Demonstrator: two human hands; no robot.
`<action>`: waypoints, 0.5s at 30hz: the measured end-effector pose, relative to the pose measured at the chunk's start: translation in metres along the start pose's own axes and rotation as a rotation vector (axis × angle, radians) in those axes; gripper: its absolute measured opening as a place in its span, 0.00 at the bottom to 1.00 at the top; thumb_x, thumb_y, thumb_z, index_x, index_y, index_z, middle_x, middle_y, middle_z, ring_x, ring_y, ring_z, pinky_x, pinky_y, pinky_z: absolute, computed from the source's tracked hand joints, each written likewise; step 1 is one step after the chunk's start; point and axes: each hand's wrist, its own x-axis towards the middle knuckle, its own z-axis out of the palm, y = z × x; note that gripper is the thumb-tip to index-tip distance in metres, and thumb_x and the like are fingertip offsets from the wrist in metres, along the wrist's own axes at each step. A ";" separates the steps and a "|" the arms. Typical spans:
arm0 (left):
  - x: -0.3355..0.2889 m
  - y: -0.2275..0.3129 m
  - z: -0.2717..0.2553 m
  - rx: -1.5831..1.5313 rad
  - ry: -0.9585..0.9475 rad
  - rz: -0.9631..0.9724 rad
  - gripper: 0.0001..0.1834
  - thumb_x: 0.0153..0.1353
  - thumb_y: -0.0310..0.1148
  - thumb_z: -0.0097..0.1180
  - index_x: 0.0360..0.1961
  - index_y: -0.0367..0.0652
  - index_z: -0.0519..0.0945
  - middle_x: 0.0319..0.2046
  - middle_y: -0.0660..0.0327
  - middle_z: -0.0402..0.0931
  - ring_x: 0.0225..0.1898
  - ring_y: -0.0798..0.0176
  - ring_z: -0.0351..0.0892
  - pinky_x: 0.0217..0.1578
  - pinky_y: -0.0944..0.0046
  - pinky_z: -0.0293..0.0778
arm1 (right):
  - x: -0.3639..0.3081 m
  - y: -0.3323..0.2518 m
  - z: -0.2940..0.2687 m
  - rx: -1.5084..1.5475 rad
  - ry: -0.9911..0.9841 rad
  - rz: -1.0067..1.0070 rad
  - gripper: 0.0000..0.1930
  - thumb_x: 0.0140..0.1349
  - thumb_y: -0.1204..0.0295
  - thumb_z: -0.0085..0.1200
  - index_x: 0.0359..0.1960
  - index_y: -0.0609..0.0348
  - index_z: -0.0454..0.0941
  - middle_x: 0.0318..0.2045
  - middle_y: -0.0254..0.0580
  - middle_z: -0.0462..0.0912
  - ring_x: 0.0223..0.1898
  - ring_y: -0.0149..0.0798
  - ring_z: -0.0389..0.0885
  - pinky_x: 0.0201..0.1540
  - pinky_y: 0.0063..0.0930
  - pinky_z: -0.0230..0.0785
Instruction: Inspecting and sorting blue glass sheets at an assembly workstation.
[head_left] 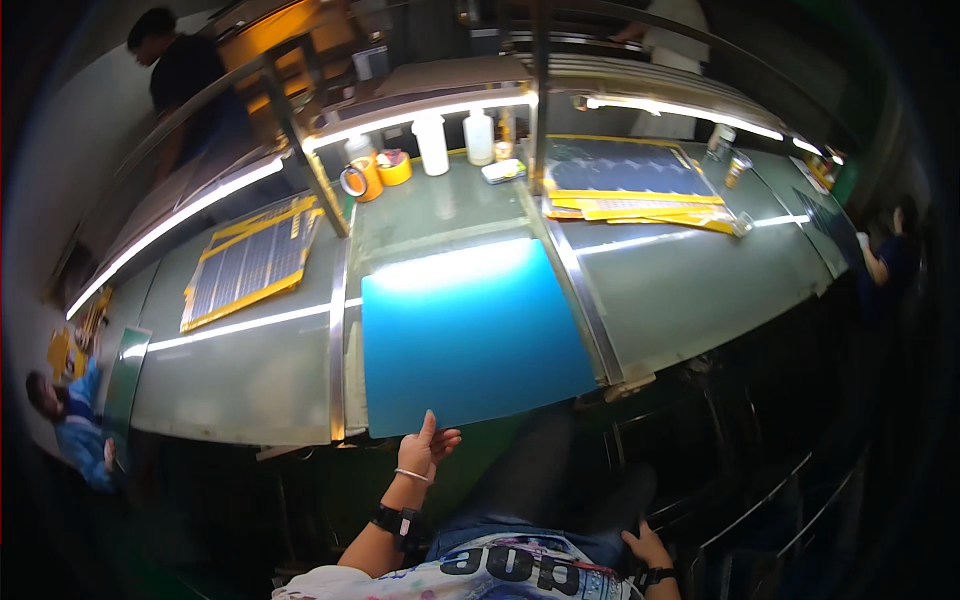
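Observation:
A large blue sheet lies flat on the middle section of the bench, its near edge at the bench front. My left hand is at that near edge, thumb over the top and fingers below, pinching the sheet. Low at the right, my right hand is beside my thigh, away from the sheet. Its thumb and fingers look apart, and I see nothing in it.
Metal strips divide the bench. Patterned panels with yellow borders lie in stacks at left and right. White bottles and orange tape rolls stand behind. A co-worker is at far left, another at far right.

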 end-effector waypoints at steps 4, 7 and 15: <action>-0.001 -0.014 0.000 0.676 -0.154 0.110 0.33 0.56 0.53 0.55 0.47 0.30 0.71 0.38 0.48 0.79 0.41 0.53 0.79 0.43 0.61 0.73 | -0.006 -0.006 0.004 0.063 0.032 -0.007 0.44 0.52 0.54 0.54 0.67 0.55 0.47 0.53 0.70 0.68 0.57 0.59 0.67 0.59 0.37 0.60; 0.010 -0.047 0.019 1.428 -0.478 0.304 0.50 0.47 0.61 0.59 0.62 0.35 0.60 0.59 0.42 0.61 0.62 0.46 0.59 0.61 0.55 0.57 | -0.008 0.017 0.017 0.126 0.109 0.046 0.42 0.53 0.52 0.53 0.66 0.56 0.49 0.53 0.69 0.69 0.56 0.59 0.67 0.59 0.38 0.59; 0.111 -0.118 0.005 1.541 -0.657 0.065 0.64 0.37 0.56 0.71 0.65 0.30 0.46 0.65 0.43 0.48 0.67 0.51 0.48 0.65 0.58 0.49 | 0.026 0.022 0.037 0.183 0.082 -0.171 0.41 0.58 0.47 0.48 0.66 0.58 0.50 0.54 0.69 0.67 0.56 0.59 0.67 0.58 0.40 0.60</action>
